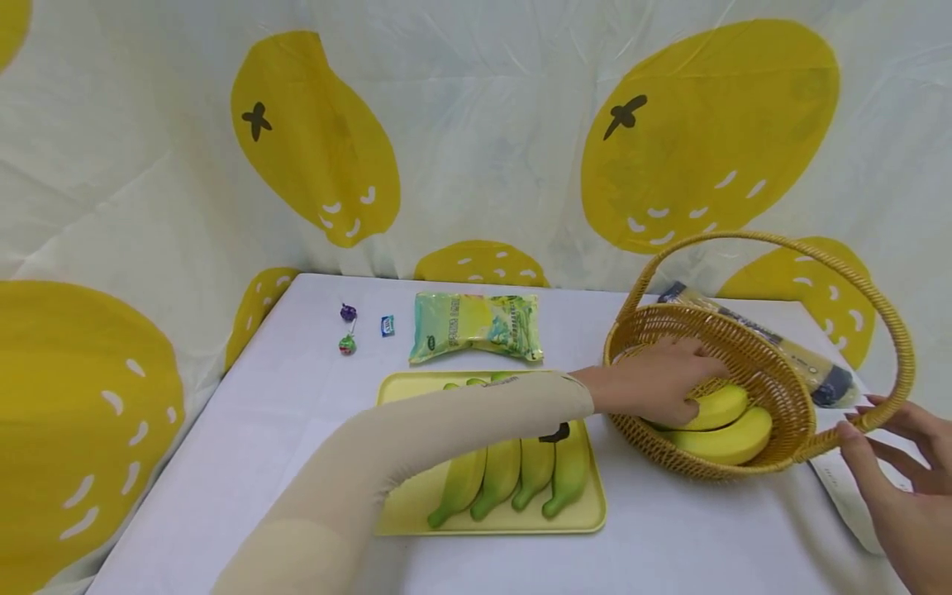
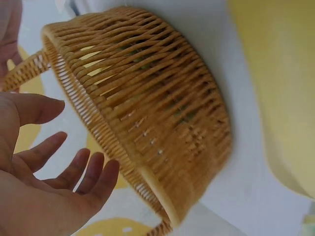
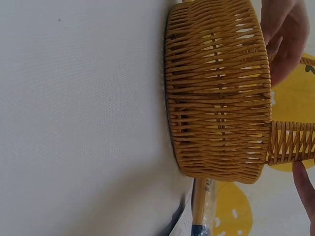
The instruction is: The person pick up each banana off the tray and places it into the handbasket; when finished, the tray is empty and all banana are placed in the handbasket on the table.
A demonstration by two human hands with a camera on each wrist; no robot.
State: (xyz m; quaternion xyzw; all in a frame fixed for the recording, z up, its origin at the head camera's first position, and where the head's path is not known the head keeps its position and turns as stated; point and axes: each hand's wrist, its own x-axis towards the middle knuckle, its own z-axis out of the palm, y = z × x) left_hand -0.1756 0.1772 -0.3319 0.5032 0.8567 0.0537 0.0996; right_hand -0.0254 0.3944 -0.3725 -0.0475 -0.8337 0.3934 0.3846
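We reach our left hand (image 1: 654,382) over the near rim of the wicker basket (image 1: 773,388) and curl its fingers round the upper of the two yellow bananas (image 1: 717,406) lying inside; the other banana (image 1: 732,438) lies just below that grip, touching it. Our right hand (image 1: 896,463) rests at the base of the basket's handle (image 1: 855,273), thumb and fingers lightly pinching it, seemingly to steady the basket. Behind the left forearm sits a yellow tray (image 1: 587,516) of green bananas (image 1: 513,479). A long packet (image 1: 781,343) lies beyond the basket.
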